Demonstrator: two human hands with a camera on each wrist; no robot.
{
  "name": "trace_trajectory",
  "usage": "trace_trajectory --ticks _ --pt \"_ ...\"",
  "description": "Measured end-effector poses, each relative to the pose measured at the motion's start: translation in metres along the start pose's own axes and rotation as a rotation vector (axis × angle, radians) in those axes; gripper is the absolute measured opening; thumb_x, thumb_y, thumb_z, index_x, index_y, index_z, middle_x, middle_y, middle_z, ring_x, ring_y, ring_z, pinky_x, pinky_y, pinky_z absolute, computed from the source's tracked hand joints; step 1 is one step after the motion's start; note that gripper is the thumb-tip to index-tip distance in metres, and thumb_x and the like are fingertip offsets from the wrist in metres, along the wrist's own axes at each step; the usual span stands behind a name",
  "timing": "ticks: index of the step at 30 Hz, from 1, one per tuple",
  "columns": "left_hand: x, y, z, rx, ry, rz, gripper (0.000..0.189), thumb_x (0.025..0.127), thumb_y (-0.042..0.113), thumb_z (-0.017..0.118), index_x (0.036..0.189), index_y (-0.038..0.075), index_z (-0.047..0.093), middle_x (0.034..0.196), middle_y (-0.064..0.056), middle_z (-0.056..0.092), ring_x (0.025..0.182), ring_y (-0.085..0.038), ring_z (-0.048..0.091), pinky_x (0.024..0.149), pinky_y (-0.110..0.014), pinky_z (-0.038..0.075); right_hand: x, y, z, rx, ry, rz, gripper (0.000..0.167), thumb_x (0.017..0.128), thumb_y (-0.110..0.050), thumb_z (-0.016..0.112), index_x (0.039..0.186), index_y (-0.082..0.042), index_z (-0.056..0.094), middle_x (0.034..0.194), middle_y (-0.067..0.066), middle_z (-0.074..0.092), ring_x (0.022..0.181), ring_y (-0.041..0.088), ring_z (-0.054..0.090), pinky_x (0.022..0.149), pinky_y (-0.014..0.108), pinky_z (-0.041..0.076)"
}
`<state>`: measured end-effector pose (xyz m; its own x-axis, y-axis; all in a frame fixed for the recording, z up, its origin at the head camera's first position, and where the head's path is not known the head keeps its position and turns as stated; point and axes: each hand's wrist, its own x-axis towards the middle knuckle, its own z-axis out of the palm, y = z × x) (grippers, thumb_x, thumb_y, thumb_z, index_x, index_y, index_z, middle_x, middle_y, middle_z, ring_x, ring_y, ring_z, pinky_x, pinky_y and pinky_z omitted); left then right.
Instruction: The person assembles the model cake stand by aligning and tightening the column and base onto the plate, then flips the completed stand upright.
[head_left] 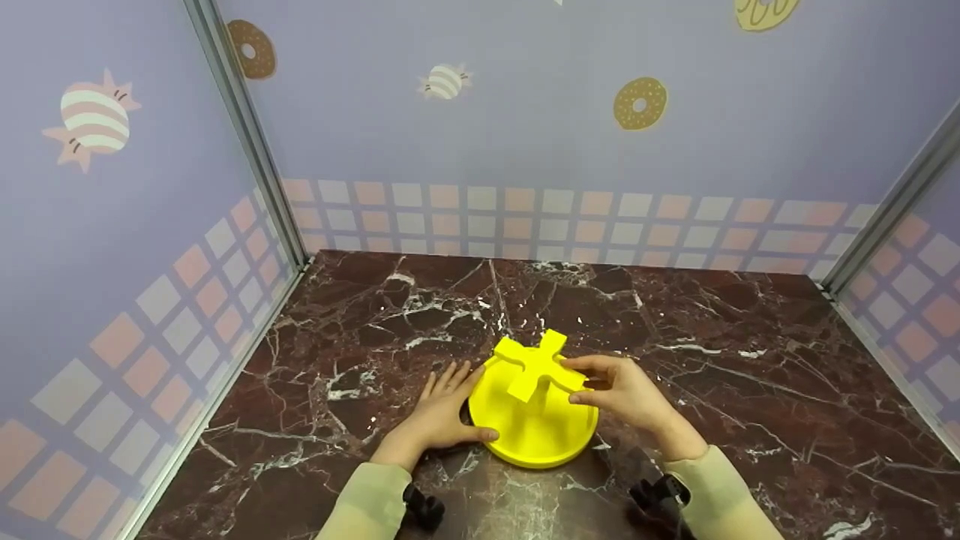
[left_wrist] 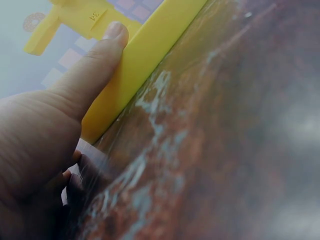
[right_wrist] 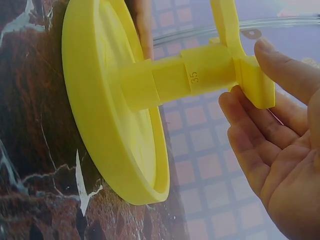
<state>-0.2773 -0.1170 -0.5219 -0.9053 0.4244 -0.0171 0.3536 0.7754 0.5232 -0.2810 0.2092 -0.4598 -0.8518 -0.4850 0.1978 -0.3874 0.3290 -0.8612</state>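
Note:
A yellow round dish (head_left: 536, 444) with a low raised rim lies on the tabletop. From its middle rises a yellow post (right_wrist: 170, 79), topped by a yellow cross-shaped piece (head_left: 535, 367). The post bears the number 35 in the right wrist view. My left hand (head_left: 439, 416) holds the dish at its left side; the thumb (left_wrist: 100, 65) lies over the rim, and the other fingers reach along the far left edge. With thumb and fingers, my right hand (head_left: 634, 394) grips the right arm of the cross.
Dark red marbled tabletop (head_left: 315, 442) surrounds the dish, with small white specks behind it. Patterned panels (head_left: 480, 135) stand at the back and both sides, joined by metal corner posts (head_left: 251, 135).

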Motion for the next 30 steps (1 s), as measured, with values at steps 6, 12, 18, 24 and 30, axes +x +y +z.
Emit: trace_trajectory --ticks 6,12,18,24,30 --pt "0.0003 0.0004 0.0005 0.011 -0.001 0.003 0.116 0.079 0.069 0.076 0.166 0.017 0.021 0.173 -0.018 0.015 0.161 -0.042 0.007 0.13 -0.065 0.001 0.0002 0.0008 0.0011 0.01 0.018 0.0 0.046 0.086 -0.011 0.082 0.129 0.003 0.069 0.139 0.024 0.065 0.114 0.021 0.072 0.094 0.034 0.062" --pt "0.001 0.0011 0.0006 0.023 0.001 -0.003 0.118 0.077 0.071 0.077 0.166 0.017 0.02 0.172 -0.019 0.016 0.161 -0.042 0.008 0.13 -0.064 0.001 0.0006 0.0014 0.0044 0.009 0.041 0.017 0.045 0.085 -0.012 0.083 0.126 0.001 0.071 0.137 0.023 0.066 0.114 0.031 0.072 0.091 0.027 0.062" --pt "0.0012 0.0021 -0.0004 0.031 -0.006 -0.013 0.118 0.077 0.069 0.078 0.166 0.017 0.02 0.172 -0.019 0.016 0.161 -0.042 0.008 0.13 -0.064 0.002 0.0009 0.0 0.0066 0.005 0.052 0.025 0.043 0.085 -0.006 0.081 0.125 0.002 0.07 0.137 0.024 0.065 0.114 0.037 0.071 0.091 0.029 0.062" --pt "0.0011 0.0034 -0.0005 0.029 -0.014 -0.02 0.118 0.077 0.068 0.078 0.166 0.017 0.02 0.173 -0.018 0.015 0.161 -0.041 0.007 0.13 -0.063 0.001 0.0006 0.0007 0.0082 -0.001 0.066 0.031 0.043 0.084 -0.007 0.082 0.124 0.003 0.071 0.136 0.025 0.066 0.112 0.034 0.072 0.092 0.031 0.063" --pt "0.0021 0.0039 -0.0002 0.029 -0.025 -0.036 0.118 0.077 0.07 0.077 0.167 0.019 0.019 0.174 -0.016 0.014 0.162 -0.039 0.006 0.13 -0.062 0.0 -0.0001 -0.0001 0.0097 0.031 0.073 0.038 0.042 0.083 -0.006 0.082 0.122 0.004 0.071 0.136 0.026 0.065 0.111 0.035 0.072 0.089 0.026 0.062"
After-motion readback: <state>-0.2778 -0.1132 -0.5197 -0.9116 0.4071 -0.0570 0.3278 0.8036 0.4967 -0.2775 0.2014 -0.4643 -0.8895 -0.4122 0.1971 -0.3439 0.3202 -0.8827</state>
